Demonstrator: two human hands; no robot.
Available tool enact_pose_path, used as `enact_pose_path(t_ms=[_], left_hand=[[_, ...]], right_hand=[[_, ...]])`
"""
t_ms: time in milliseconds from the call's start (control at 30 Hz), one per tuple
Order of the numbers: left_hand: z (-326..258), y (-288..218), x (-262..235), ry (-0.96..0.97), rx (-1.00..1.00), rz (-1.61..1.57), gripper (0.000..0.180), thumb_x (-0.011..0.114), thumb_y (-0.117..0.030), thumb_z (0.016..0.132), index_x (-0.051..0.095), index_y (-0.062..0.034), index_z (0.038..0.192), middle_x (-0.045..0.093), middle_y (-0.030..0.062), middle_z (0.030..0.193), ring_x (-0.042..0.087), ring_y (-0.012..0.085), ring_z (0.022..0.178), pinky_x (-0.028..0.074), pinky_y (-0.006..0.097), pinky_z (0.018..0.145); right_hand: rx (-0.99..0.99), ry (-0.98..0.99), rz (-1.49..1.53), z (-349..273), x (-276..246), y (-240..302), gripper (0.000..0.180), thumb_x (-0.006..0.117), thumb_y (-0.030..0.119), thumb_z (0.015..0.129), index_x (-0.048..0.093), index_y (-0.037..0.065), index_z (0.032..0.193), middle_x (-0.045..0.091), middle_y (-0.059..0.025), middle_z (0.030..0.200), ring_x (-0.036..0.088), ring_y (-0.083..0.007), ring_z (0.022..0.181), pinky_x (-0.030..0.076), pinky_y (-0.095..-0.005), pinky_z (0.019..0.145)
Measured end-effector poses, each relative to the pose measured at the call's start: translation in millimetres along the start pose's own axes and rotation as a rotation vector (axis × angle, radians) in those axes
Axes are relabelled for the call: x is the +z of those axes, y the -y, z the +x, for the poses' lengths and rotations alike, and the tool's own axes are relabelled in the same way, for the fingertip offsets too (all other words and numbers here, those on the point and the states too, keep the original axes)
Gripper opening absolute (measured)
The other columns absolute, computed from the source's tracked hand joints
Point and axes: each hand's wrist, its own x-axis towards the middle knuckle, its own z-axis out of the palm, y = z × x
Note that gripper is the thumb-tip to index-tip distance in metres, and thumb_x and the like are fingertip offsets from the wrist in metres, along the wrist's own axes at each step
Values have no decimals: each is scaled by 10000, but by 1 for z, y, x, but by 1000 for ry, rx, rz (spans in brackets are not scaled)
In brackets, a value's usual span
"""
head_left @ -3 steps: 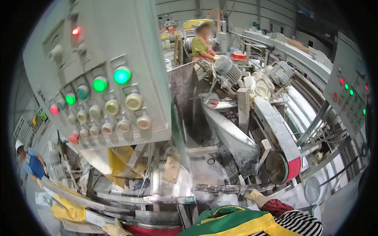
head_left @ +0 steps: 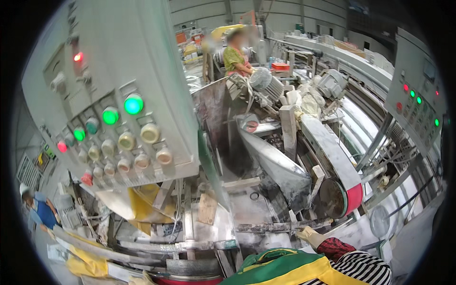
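Note:
My right hand (head_left: 311, 235), in a cream work glove, rests beside a dusty grey bar (head_left: 280, 227) at the lower right. Its fingers reach out toward the bar, and I see nothing in them. At the lower edge my left hand (head_left: 141, 280), also gloved, is mostly cut off; its visible fingers are apart. It lies next to a red-rimmed round machine part (head_left: 194, 278). A grey control box (head_left: 118, 156) with lit green and red lamps and several buttons fills the upper left. A green apron (head_left: 280, 261) with yellow trim covers my front.
A long machine arm with a red end (head_left: 354, 198) and a curved metal guard (head_left: 280, 166) run ahead. Motors (head_left: 267, 83) stand behind. A second control box (head_left: 418, 95) is at right. One person (head_left: 235, 59) works at the back, another (head_left: 42, 209) stands far left.
The view has shifted slightly, so the control box and machines sit a little further left. My left hand has sunk lower in the picture. My right hand stays by the bar.

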Motion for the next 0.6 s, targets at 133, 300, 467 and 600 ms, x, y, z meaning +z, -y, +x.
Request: enact_pose_path(t_ms=[133,300,467,600], left_hand=[[-24,-9,-61,48,92,33,791,321,-569,1001,347,91,1437,335,332,1473,297,457,1393,227,562,1152],[-38,-18,-73,65,-42,-249,693,282,-522,1024,403,25,1431,413,218,1476,293,418,1412,254,514,1155],[-48,-20,-90,78,-123,-302,663,283,-516,1026,425,-7,1426,454,199,1449,326,418,1394,329,528,1102],[-53,-28,-100,47,-69,-203,666,290,-517,1025,417,-3,1429,411,218,1473,314,422,1397,337,553,1083]], right_hand=[[-12,-7,-69,-13,-11,-6,437,563,353,858,634,112,1215,686,-190,1092,651,-377,1017,505,-436,890],[27,-37,-160,-20,-9,-29,483,577,387,835,623,142,1249,655,-221,1158,622,-405,1074,491,-446,929],[66,-39,-79,-31,-10,-42,469,644,327,827,626,147,1259,673,-201,1136,646,-339,1056,494,-417,903],[24,-29,-8,-26,-4,-59,420,626,283,838,640,114,1222,708,-162,999,683,-297,911,523,-397,803]])
